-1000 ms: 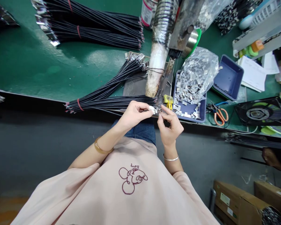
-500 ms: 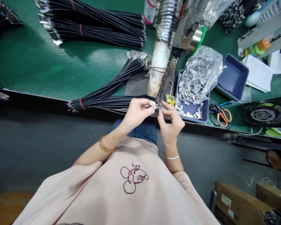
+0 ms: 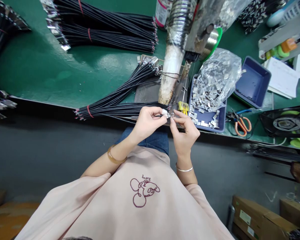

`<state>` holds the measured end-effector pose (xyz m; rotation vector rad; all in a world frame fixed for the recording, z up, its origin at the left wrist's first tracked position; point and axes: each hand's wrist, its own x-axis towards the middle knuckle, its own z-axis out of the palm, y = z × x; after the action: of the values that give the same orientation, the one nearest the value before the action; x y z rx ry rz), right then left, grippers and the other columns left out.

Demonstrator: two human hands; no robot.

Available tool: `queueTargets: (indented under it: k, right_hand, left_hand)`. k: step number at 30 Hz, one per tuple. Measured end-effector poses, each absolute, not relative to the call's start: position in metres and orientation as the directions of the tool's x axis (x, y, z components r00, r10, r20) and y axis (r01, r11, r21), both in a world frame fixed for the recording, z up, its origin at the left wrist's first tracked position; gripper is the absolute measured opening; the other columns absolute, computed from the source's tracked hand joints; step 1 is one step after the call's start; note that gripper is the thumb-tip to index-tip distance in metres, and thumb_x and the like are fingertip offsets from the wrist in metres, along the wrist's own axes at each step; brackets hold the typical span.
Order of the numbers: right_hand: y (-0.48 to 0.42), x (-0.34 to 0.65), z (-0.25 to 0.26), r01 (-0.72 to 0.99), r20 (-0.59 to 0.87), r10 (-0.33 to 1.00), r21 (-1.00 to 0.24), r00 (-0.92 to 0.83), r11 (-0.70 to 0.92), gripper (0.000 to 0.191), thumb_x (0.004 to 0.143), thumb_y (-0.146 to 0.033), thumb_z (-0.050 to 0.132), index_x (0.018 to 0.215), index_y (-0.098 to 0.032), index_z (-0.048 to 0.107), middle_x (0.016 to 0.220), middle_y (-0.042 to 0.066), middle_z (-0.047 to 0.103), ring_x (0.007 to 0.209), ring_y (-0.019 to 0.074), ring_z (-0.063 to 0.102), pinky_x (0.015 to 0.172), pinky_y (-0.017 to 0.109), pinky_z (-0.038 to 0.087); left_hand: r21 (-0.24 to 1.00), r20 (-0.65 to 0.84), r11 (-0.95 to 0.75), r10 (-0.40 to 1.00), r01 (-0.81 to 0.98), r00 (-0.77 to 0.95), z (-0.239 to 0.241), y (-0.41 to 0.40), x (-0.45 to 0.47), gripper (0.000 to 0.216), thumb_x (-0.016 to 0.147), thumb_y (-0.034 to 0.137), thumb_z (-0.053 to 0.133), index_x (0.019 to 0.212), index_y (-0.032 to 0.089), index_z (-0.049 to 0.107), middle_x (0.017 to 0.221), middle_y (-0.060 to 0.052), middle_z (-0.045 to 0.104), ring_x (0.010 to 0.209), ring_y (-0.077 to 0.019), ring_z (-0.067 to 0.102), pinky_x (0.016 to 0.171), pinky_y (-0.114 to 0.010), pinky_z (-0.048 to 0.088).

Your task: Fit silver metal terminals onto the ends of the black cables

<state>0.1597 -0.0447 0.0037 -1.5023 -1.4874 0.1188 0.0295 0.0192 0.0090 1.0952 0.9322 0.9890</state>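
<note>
My left hand [image 3: 149, 122] pinches the end of a black cable at the table's front edge, with a white covering on one fingertip. Fingers of my right hand [image 3: 185, 131] close on a small silvery metal piece [image 3: 172, 114] right beside that cable end. The fingertips of both hands almost meet, and they hide just how cable and metal piece touch. Behind my left hand lies a bundle of black cables [image 3: 122, 109] tied with a red band. Another bundle [image 3: 132, 80] crosses it, its metal-tipped ends resting on a dark board [image 3: 147, 92].
A wrapped duct [image 3: 168, 73] and a metal arm [image 3: 181, 81] come down just beyond my hands. Right of them stands a blue tray [image 3: 222, 116] with a bag of metal clips [image 3: 215, 80]. Further right are orange-handled pliers [image 3: 243, 126], another blue tray [image 3: 255, 78] and a fan [image 3: 286, 123].
The whole view has shifted slightly, so things appear a little further right. Both hands keep their pinch close together, and the metal piece shows a bit more plainly between them.
</note>
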Motion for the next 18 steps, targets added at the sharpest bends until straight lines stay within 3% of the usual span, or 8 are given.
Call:
queueTargets:
  k: [5, 10, 12, 15, 18]
  right_hand:
    - [-0.044, 0.158, 0.008, 0.738, 0.578, 0.785, -0.626, 0.221, 0.253, 0.008, 0.089, -0.018, 0.066, 0.087, -0.025, 0.068, 0.106, 0.003, 0.079, 0.103, 0.0207, 0.076, 0.092, 0.040, 0.063]
    - [-0.052, 0.159, 0.007, 0.726, 0.562, 0.808, -0.629, 0.178, 0.277, 0.008, 0.088, -0.016, 0.065, 0.084, -0.024, 0.064, 0.112, 0.005, 0.078, 0.095, 0.0188, 0.077, 0.080, 0.033, 0.063]
    - [-0.057, 0.163, 0.008, 0.687, 0.515, 0.829, -0.684, 0.219, 0.243, 0.005, 0.090, -0.019, 0.063, 0.088, -0.023, 0.062, 0.109, 0.005, 0.078, 0.088, 0.0172, 0.077, 0.071, 0.030, 0.063]
    - [-0.062, 0.174, 0.015, 0.615, 0.521, 0.750, -0.764, 0.408, 0.196, 0.004, 0.095, -0.027, 0.059, 0.096, -0.023, 0.058, 0.081, -0.003, 0.075, 0.057, 0.0109, 0.069, 0.048, 0.023, 0.050]
    - [-0.059, 0.190, 0.023, 0.698, 0.558, 0.679, -0.710, 0.476, 0.094, 0.016, 0.099, -0.035, 0.052, 0.095, -0.022, 0.061, 0.058, -0.008, 0.057, 0.044, 0.0079, 0.053, 0.045, 0.022, 0.036]
  left_hand:
    - [0.982, -0.048, 0.098, 0.955, -0.161, 0.292, 0.012, 0.019, 0.028, 0.003, 0.067, 0.014, 0.068, 0.067, 0.012, 0.071, 0.060, 0.003, 0.062, 0.052, -0.0057, 0.049, 0.052, -0.017, 0.045]
    - [0.985, -0.088, 0.134, 0.932, -0.109, 0.352, 0.010, 0.018, 0.027, 0.006, 0.068, 0.017, 0.068, 0.066, 0.012, 0.070, 0.061, 0.001, 0.062, 0.055, -0.0066, 0.051, 0.055, -0.018, 0.045]
    - [0.989, -0.094, 0.128, 0.923, -0.068, 0.374, 0.009, 0.017, 0.026, 0.007, 0.070, 0.016, 0.066, 0.066, 0.011, 0.070, 0.061, 0.001, 0.062, 0.055, -0.0067, 0.050, 0.055, -0.018, 0.043]
    - [0.998, -0.062, 0.061, 0.906, 0.015, 0.418, 0.007, 0.011, 0.023, 0.008, 0.072, 0.014, 0.064, 0.070, 0.012, 0.071, 0.059, 0.003, 0.059, 0.053, -0.0058, 0.046, 0.052, -0.017, 0.038]
    - [0.998, -0.023, -0.006, 0.899, 0.065, 0.438, 0.001, -0.001, 0.017, 0.010, 0.078, 0.016, 0.065, 0.074, 0.012, 0.073, 0.060, 0.002, 0.061, 0.054, -0.0073, 0.050, 0.052, -0.019, 0.038]
